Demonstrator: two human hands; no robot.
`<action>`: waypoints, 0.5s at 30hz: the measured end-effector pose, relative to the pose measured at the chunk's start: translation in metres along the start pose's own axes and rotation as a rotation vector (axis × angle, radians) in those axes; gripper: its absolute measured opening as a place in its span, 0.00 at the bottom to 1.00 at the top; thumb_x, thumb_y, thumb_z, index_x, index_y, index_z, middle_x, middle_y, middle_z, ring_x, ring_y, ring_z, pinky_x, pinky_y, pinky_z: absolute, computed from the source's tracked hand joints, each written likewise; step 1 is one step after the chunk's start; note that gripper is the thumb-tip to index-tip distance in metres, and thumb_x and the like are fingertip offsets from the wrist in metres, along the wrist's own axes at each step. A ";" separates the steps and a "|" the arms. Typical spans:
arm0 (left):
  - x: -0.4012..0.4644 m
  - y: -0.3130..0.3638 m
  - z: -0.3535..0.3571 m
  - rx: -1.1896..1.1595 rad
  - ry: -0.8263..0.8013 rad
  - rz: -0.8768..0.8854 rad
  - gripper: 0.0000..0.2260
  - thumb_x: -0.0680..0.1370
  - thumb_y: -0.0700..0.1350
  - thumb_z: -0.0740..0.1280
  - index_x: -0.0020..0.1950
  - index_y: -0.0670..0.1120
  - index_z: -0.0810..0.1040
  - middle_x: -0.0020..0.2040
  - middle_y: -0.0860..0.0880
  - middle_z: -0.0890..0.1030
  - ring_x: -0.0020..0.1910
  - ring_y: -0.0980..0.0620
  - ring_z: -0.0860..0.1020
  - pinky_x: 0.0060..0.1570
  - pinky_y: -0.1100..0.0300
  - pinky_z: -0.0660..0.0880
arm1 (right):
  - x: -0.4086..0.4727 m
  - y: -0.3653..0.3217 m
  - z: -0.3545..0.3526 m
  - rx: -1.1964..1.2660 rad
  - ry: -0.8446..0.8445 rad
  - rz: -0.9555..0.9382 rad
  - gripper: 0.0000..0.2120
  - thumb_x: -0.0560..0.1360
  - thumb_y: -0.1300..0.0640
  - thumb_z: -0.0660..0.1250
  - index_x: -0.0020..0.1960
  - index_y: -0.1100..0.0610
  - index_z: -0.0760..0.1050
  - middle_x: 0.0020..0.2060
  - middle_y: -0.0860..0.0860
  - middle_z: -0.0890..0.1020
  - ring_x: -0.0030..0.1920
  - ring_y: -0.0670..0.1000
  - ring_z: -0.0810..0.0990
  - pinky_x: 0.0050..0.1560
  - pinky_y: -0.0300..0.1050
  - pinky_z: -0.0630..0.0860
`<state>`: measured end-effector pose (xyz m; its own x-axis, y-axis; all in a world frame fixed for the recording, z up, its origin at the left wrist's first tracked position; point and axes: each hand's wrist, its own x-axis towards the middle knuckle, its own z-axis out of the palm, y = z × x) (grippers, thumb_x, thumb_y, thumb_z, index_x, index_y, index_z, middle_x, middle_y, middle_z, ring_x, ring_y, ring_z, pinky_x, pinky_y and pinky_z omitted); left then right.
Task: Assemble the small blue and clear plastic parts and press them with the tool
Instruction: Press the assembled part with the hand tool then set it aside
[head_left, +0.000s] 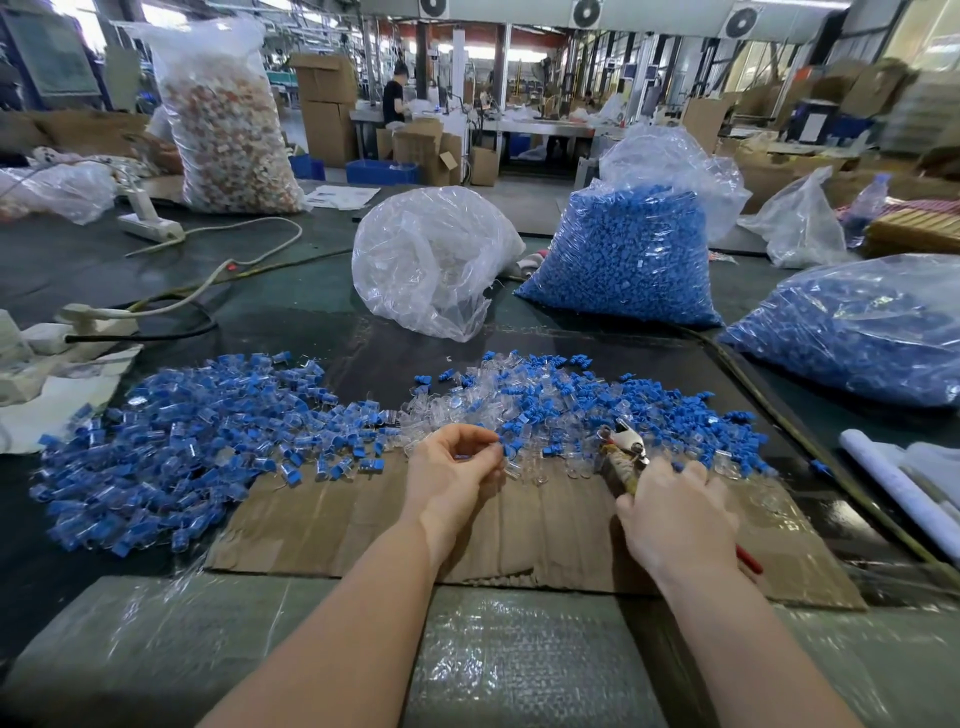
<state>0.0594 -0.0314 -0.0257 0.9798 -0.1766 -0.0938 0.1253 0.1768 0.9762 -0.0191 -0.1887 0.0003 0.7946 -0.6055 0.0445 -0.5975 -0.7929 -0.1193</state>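
Two bulging bags of blue parts (621, 254) beyond curled left fingers (485, 457), right fingers (696, 475) around tool (626, 457).

Glossy plastic parts (176, 447); matt, seemingly corrugated cardboard (519, 530).

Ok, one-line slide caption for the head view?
Left hand pinches a small part, right hand holds the pliers, amid blue and clear parts on cardboard.
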 end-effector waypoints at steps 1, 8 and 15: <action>0.001 0.000 0.000 -0.022 0.007 -0.011 0.04 0.74 0.32 0.68 0.45 0.40 0.79 0.37 0.44 0.80 0.29 0.56 0.78 0.30 0.66 0.77 | -0.001 0.000 -0.002 0.008 0.017 -0.030 0.14 0.78 0.50 0.58 0.59 0.57 0.68 0.59 0.57 0.70 0.59 0.57 0.68 0.56 0.50 0.68; 0.006 -0.002 0.000 -0.078 0.046 -0.028 0.05 0.74 0.33 0.67 0.45 0.41 0.79 0.34 0.47 0.82 0.31 0.55 0.79 0.31 0.63 0.77 | -0.012 -0.023 -0.027 0.413 -0.248 -0.350 0.12 0.80 0.51 0.56 0.39 0.53 0.65 0.36 0.48 0.71 0.34 0.46 0.69 0.31 0.39 0.61; 0.008 -0.004 0.000 -0.131 0.069 -0.013 0.06 0.74 0.31 0.67 0.41 0.42 0.79 0.32 0.47 0.81 0.29 0.56 0.79 0.28 0.64 0.76 | -0.018 -0.036 -0.042 0.533 -0.517 -0.304 0.13 0.77 0.55 0.58 0.35 0.54 0.65 0.28 0.48 0.68 0.28 0.47 0.65 0.27 0.40 0.59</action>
<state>0.0670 -0.0336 -0.0300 0.9859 -0.1130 -0.1237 0.1526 0.3011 0.9413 -0.0165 -0.1524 0.0454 0.9416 -0.1557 -0.2984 -0.3184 -0.6995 -0.6397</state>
